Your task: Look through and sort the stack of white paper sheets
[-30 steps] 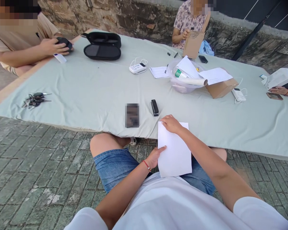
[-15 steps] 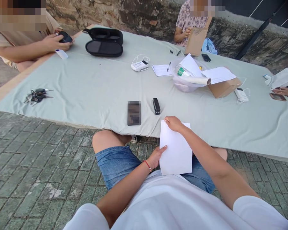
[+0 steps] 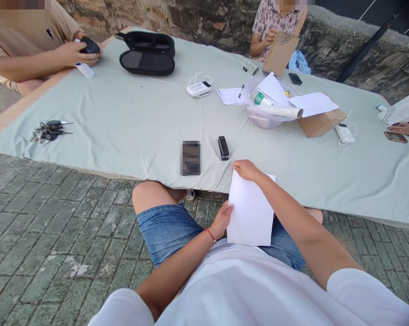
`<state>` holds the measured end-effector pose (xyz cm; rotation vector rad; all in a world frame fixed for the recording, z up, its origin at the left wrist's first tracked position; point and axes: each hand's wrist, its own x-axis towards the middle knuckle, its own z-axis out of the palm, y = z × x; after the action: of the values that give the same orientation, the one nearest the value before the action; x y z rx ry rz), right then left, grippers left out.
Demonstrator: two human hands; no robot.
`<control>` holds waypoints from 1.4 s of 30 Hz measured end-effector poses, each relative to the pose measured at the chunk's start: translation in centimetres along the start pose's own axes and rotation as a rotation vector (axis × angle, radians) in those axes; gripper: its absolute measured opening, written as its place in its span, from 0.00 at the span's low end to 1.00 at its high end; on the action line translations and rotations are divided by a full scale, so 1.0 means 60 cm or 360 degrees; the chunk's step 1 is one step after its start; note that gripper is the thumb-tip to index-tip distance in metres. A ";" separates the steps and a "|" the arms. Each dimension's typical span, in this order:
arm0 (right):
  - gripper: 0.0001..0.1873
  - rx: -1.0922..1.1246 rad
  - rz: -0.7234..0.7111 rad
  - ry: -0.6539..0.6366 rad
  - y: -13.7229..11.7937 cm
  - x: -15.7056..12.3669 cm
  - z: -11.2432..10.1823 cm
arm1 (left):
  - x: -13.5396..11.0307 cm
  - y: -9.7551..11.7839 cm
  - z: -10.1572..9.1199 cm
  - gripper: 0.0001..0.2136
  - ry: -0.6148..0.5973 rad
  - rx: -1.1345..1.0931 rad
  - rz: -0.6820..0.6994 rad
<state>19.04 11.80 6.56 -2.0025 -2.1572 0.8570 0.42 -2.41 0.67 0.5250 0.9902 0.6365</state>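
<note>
White paper (image 3: 252,213) slants from the table's near edge down toward my lap; whether it is one sheet or a stack I cannot tell. My left hand (image 3: 222,218) pinches its left edge, thumb on top and fingers behind. At the upper left corner my right hand (image 3: 247,170) grips the paper, its forearm crossing over the right side. Just beyond that hand a black stapler (image 3: 223,148) lies on the cloth. Left of the stapler is a dark, blurred-out rectangular item (image 3: 190,158).
A cloth-covered table (image 3: 132,131) bears keys (image 3: 51,131), an open black case (image 3: 147,61), a white corded device (image 3: 200,88), a plastic basket (image 3: 263,120) of papers and a cardboard box (image 3: 321,122). People sit at the left, far side and right, holding things.
My left thumb has slid back toward the paper's left edge. My right hand stays at the upper corner, shifted very slightly. The view has moved a little.
</note>
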 end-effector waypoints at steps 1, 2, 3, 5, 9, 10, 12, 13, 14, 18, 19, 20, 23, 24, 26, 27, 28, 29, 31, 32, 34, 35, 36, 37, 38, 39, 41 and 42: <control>0.16 0.0005 0.0005 0.0000 0.000 0.000 0.000 | 0.000 -0.001 -0.001 0.12 0.0009 0.0001 0.0010; 0.17 0.0015 -0.0008 0.0010 -0.001 -0.001 0.001 | 0.000 -0.002 -0.001 0.12 0.0027 0.0005 0.0023; 0.17 0.0025 -0.0044 0.0025 -0.001 -0.003 0.001 | 0.000 -0.004 -0.002 0.12 0.0054 0.0015 0.0036; 0.18 0.0026 -0.0187 0.0034 0.000 -0.009 -0.001 | -0.001 -0.005 -0.003 0.11 0.0093 0.0050 0.0043; 0.17 -0.0072 -0.0454 -0.0128 0.003 -0.022 -0.017 | -0.001 -0.005 -0.005 0.12 0.0097 0.0113 0.0077; 0.17 -0.0098 -0.0471 -0.0169 0.003 -0.024 -0.022 | -0.001 -0.005 -0.006 0.13 0.0074 0.0120 0.0099; 0.16 -0.0133 -0.0463 -0.0230 0.003 -0.027 -0.032 | -0.001 -0.006 -0.007 0.15 -0.0031 0.0144 0.0160; 0.15 -0.0144 -0.0448 -0.0259 0.002 -0.027 -0.037 | 0.000 -0.006 -0.008 0.16 -0.0098 0.0169 0.0192; 0.14 -0.0155 -0.0430 -0.0290 0.001 -0.027 -0.040 | 0.000 -0.007 -0.009 0.17 -0.0159 0.0202 0.0227; 0.12 -0.0191 -0.0382 -0.0355 0.001 -0.023 -0.048 | 0.003 -0.011 -0.013 0.20 -0.0227 0.0375 0.0332; 0.13 -0.0182 -0.0392 -0.0345 0.002 -0.021 -0.049 | 0.004 -0.011 -0.013 0.20 -0.0228 0.0409 0.0344; 0.13 -0.0157 -0.0402 -0.0313 0.003 -0.019 -0.050 | 0.005 -0.010 -0.014 0.21 -0.0229 0.0432 0.0357; 0.15 0.0006 -0.0288 -0.0156 0.007 -0.014 -0.055 | 0.008 -0.007 -0.017 0.22 -0.0241 0.0454 0.0389; 0.17 0.0060 -0.0199 -0.0129 0.009 -0.013 -0.057 | 0.009 -0.005 -0.018 0.22 -0.0246 0.0445 0.0391; 0.18 0.0130 -0.0034 -0.0174 0.013 -0.011 -0.062 | 0.011 -0.001 -0.020 0.23 -0.0260 0.0421 0.0363; 0.17 0.0151 0.0015 -0.0223 0.015 -0.011 -0.063 | 0.012 0.001 -0.020 0.23 -0.0265 0.0408 0.0340; 0.16 0.0176 0.0034 -0.0263 0.018 -0.010 -0.063 | 0.013 0.003 -0.020 0.23 -0.0267 0.0392 0.0315; 0.15 0.0205 0.0035 -0.0283 0.021 -0.008 -0.063 | 0.014 0.005 -0.020 0.23 -0.0267 0.0371 0.0289; 0.13 0.0264 0.0028 -0.0253 0.029 -0.005 -0.057 | 0.015 0.009 -0.019 0.23 -0.0286 0.0309 0.0235; 0.12 0.0278 0.0024 -0.0221 0.034 -0.003 -0.053 | 0.015 0.011 -0.019 0.23 -0.0302 0.0278 0.0211; 0.12 0.0270 0.0028 -0.0144 0.043 0.001 -0.044 | 0.012 0.015 -0.022 0.22 -0.0315 0.0272 0.0185; 0.11 0.0260 0.0038 -0.0106 0.047 0.003 -0.039 | 0.009 0.016 -0.026 0.22 -0.0303 0.0310 0.0189; 0.11 0.0254 0.0049 -0.0072 0.050 0.005 -0.035 | 0.005 0.018 -0.031 0.22 -0.0281 0.0369 0.0199; 0.12 0.0252 0.0059 -0.0047 0.053 0.007 -0.031 | 0.000 0.018 -0.036 0.22 -0.0247 0.0434 0.0211; 0.12 0.0258 0.0067 -0.0035 0.055 0.008 -0.028 | -0.006 0.019 -0.043 0.21 -0.0204 0.0494 0.0216; 0.12 0.0269 0.0071 -0.0033 0.056 0.009 -0.025 | -0.011 0.019 -0.049 0.20 -0.0151 0.0537 0.0211; 0.12 0.0305 0.0063 -0.0052 0.056 0.009 -0.021 | -0.022 0.019 -0.061 0.19 -0.0015 0.0563 0.0184; 0.12 0.0327 0.0058 -0.0059 0.055 0.009 -0.019 | -0.027 0.018 -0.066 0.19 0.0050 0.0560 0.0170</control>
<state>22.41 12.69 5.88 -1.9449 -1.9645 1.0807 -3.98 -2.29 0.57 0.8846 1.1163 0.5686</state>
